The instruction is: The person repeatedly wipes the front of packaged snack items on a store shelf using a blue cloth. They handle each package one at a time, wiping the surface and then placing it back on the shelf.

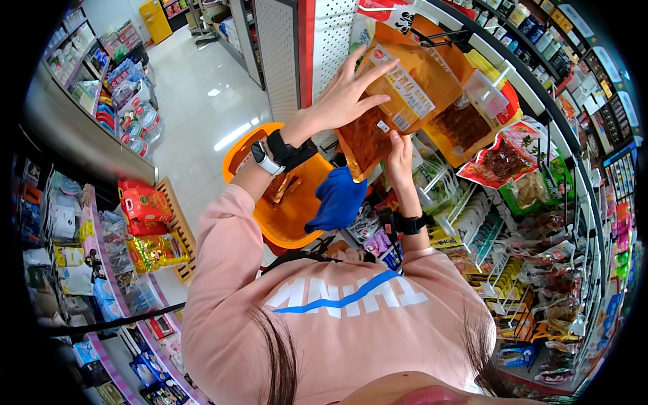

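Observation:
A large orange snack packet (406,98) with a clear window and a white label strip hangs tilted in front of me at the rack. My left hand (338,98) lies over its left side, fingers spread across the front and one at the upper edge. Lower down, my right hand (400,154) grips the packet's bottom right edge with the thumb in front. Whether the packet's top is still on the black hook (439,36) cannot be made out. Just behind it hangs another orange packet (458,126) with dark contents.
Below my arms stands an orange basket (235,152) with brown packets (283,190) inside and a blue cloth (340,197) over its rim. Hooks with bagged snacks (511,157) line the right. At left are stocked shelves (93,238) and a wooden slatted rack (177,223).

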Demonstrator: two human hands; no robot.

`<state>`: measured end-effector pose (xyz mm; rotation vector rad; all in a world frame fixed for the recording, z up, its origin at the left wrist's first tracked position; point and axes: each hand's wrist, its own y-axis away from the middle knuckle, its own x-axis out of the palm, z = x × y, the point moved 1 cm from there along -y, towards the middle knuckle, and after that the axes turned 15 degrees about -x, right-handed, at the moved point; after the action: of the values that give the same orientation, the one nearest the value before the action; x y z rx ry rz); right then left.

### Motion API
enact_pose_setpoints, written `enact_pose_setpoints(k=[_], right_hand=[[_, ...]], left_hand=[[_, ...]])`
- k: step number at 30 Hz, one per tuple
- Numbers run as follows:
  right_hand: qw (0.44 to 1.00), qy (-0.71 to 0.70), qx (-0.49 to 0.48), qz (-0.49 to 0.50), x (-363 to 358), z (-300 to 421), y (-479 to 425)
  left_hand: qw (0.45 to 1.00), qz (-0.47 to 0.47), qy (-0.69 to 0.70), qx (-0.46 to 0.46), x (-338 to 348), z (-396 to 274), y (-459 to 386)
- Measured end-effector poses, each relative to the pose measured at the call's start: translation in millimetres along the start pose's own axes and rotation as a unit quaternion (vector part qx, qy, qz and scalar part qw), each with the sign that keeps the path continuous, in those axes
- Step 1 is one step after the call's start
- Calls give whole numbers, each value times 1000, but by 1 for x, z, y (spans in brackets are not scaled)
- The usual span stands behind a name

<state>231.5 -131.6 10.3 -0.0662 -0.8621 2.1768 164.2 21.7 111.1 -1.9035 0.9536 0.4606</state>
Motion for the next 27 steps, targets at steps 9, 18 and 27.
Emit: enact_pose_setpoints(k=[9,18,27], right_hand=[[997,73,-21,21,-7,24,-6],[999,30,16,8,-11,20,-16],[933,319,-83,-143,-35,-3,-3]], left_hand=[[988,-97,-52,107,5,-28,-31],[990,-55,-69,110,18,-29,-49],[991,47,-78,98,64,-25,-82]])
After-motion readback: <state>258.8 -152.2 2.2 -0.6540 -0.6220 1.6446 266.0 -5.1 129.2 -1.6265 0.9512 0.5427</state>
